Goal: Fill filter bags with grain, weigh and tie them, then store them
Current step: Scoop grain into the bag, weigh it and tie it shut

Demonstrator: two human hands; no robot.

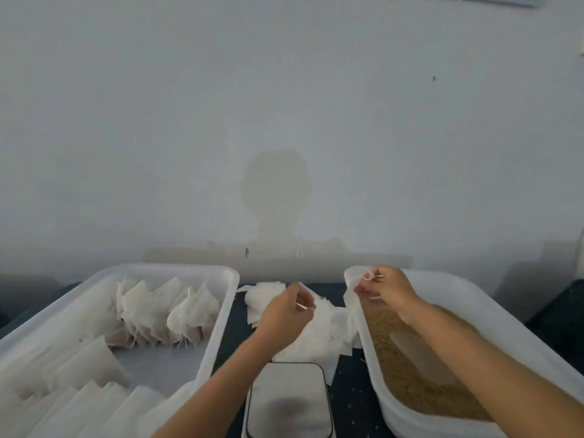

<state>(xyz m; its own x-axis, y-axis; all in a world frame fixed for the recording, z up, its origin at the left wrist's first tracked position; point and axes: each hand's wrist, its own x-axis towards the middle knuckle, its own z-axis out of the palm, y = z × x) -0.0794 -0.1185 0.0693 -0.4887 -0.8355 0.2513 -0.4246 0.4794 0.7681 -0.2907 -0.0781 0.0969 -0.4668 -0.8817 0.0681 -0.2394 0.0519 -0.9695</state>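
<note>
My right hand [387,289] holds a white filter bag [353,287] by its top at the far left corner of the grain tub [518,330], its drawstring looped round my fingers. My left hand [286,311] is curled over the loose pile of empty filter bags [322,336] between the two tubs and pinches a thin white string. Brown grain [398,374] lies in the right tub. Filled, tied bags [167,308] stand in the left tub [218,311]. A small scale [289,403] sits at the near middle.
A dark tabletop [347,399] shows between the tubs, with a few spilled grains on it. Flat, empty-looking bags [79,384] fill the near part of the left tub. A plain grey wall [284,121] rises right behind the table.
</note>
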